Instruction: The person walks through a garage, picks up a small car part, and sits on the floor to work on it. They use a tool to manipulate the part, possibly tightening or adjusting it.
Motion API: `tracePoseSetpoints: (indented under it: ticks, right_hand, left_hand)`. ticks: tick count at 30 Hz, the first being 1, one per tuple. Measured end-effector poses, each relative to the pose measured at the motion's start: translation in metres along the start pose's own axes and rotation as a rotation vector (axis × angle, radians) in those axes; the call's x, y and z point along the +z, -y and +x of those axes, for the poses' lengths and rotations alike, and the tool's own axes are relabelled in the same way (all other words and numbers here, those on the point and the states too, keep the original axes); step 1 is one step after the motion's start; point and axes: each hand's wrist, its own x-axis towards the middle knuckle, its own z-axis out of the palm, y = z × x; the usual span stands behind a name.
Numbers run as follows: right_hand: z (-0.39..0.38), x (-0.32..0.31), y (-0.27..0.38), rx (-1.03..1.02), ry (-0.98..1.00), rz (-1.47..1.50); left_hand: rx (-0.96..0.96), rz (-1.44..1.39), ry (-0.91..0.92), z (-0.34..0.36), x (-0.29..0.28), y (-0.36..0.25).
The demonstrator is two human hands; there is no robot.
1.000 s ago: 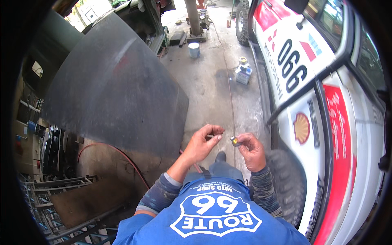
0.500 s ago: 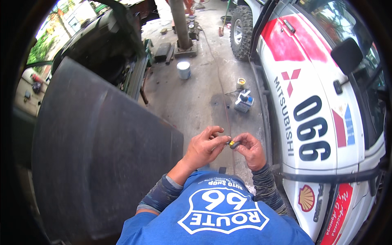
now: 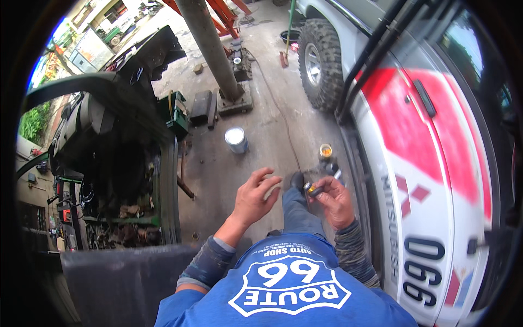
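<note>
My left hand (image 3: pixel 253 199) is open in mid-air at waist height, fingers curved and apart, holding nothing. Just right of it, my right hand (image 3: pixel 335 204) pinches a small black-and-yellow object (image 3: pixel 314 188) between thumb and fingers; I cannot make out exactly what it is. Below my hands show my blue shirt, jeans and one dark shoe (image 3: pixel 297 181). A can with yellow inside (image 3: pixel 326 151) and a partly hidden container (image 3: pixel 337 174) stand on the floor beyond my right hand.
A white-and-red vehicle (image 3: pixel 419 180) with knobbly tyre (image 3: pixel 321 65) borders my right. At left are a stripped dark-green body (image 3: pixel 103 125) and flat dark panel (image 3: pixel 125 283). Ahead: white can (image 3: pixel 236 139), steel post (image 3: pixel 210 49), dark blocks (image 3: pixel 202 106), broom (image 3: pixel 285 57), hose (image 3: pixel 278 109) along the floor.
I have moved forward along the vehicle, so the dark panel now sits lower in view. My left hand reached to the small object, then drew away leftward; my right hand still holds it.
</note>
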Motion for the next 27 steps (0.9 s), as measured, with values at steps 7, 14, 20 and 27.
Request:
tracePoseSetpoints:
  ticks: [7,14,20,27]
  right_hand:
    - [0.246,-0.036,0.043,0.112,0.049,0.051]
    - [0.437,-0.053,0.098,0.125,0.099,-0.056]
    - [0.614,-0.065,0.102,-0.004,0.097,-0.180]
    - [0.801,-0.061,0.125,-0.103,0.018,-0.231]
  left_hand:
    - [-0.761,0.107,0.048,0.065,0.014,0.161]
    - [-0.984,0.167,-0.009,0.139,0.021,0.257]
    - [-0.868,0.140,-0.001,0.308,0.057,0.397]
    - [-0.560,-0.037,0.071,0.596,0.086,0.512]
